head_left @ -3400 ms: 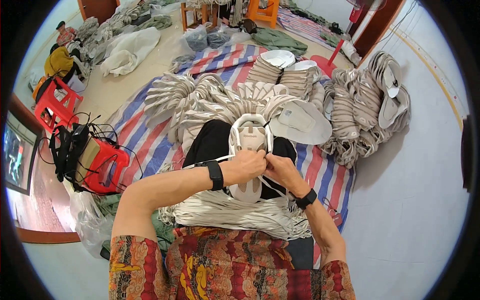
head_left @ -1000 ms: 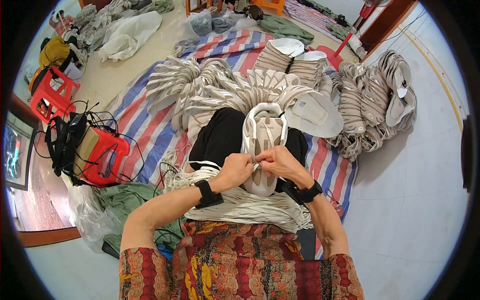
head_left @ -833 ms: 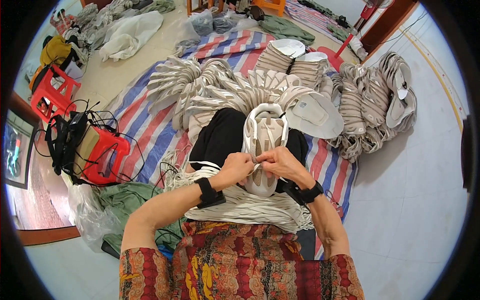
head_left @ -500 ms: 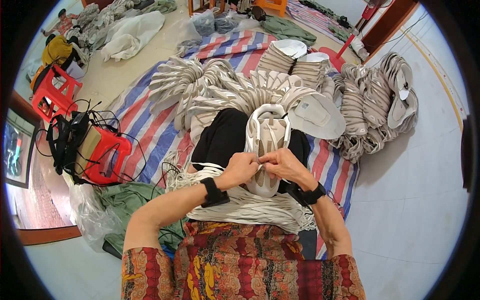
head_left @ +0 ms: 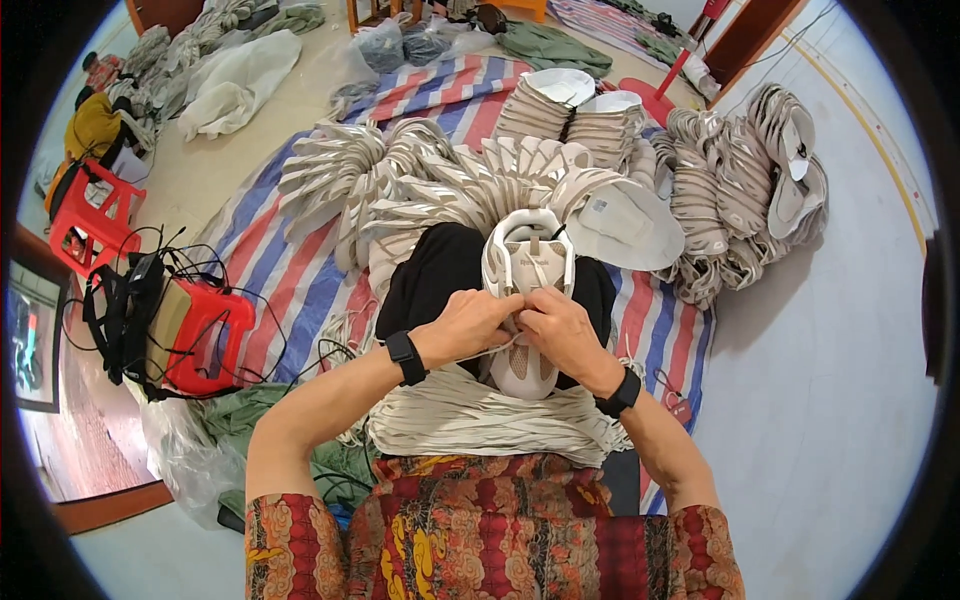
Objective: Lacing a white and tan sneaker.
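Observation:
A beige and white sneaker (head_left: 522, 374) rests between my knees on black trousers, toe toward me. Both my hands meet over its lacing area, fingers pinched close together. My left hand (head_left: 474, 320) is closed on a white shoelace (head_left: 487, 353), which trails below the fingers. Pressed against it from the other side, my right hand (head_left: 562, 332) is also closed at the lace holes; its fingertips partly hide the lace. A thick bundle of white laces (head_left: 470, 418) lies across my lap, under the shoe's toe.
Rows of beige shoe uppers (head_left: 455, 195) fan out beyond my knees, with more stacks (head_left: 715, 205) at the right, on a striped sheet (head_left: 270, 250). To the left stand red stools (head_left: 225, 330) with black straps and cables (head_left: 130, 310). Green cloth (head_left: 225, 415) lies near my left elbow.
My hands have shifted slightly up the shoe and the left wrist has turned, with a lace strand now showing below it. The whole view has moved a little.

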`<state>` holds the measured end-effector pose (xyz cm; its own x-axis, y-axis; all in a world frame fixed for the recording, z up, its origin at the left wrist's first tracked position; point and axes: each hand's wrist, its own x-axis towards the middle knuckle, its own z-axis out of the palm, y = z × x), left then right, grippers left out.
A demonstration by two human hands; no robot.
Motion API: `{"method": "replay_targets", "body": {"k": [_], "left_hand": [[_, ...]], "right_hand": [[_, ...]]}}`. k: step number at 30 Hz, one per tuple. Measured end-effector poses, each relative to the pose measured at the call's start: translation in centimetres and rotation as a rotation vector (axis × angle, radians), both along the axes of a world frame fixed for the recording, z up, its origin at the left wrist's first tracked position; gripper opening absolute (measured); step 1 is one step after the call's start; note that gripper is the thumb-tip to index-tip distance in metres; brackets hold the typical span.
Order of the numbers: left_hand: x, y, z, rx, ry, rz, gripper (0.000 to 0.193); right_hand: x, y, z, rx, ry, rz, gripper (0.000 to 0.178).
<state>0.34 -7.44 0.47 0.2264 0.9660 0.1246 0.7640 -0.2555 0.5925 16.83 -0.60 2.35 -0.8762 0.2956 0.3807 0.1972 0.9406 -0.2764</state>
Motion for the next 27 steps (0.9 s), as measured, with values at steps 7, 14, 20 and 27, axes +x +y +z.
{"method": "replay_targets", "body": {"k": [7, 14, 20, 27], "left_hand": [[0.0, 0.0, -1.5, 0.14, -0.135, -0.058, 0.024], [-1.0, 0.1, -1.8, 0.199, -0.145, -0.067, 0.021], [0.0, -0.6, -4.1, 0.229, -0.063, -0.049, 0.021], [0.7, -0.4, -3.1, 0.307, -0.301, -0.04, 0.022]], "right_hand": [[-0.1, 0.7, 0.3, 0.032, -0.111, -0.019, 0.005], [-1.2, 1.8, 0.9, 0.083, -0.167, 0.094, 0.007], [-1.2, 1.2, 1.1, 0.038, -0.306, 0.097, 0.008], [-1.2, 3.2, 2.8, 0.062, -0.264, 0.348, 0.006]]}}
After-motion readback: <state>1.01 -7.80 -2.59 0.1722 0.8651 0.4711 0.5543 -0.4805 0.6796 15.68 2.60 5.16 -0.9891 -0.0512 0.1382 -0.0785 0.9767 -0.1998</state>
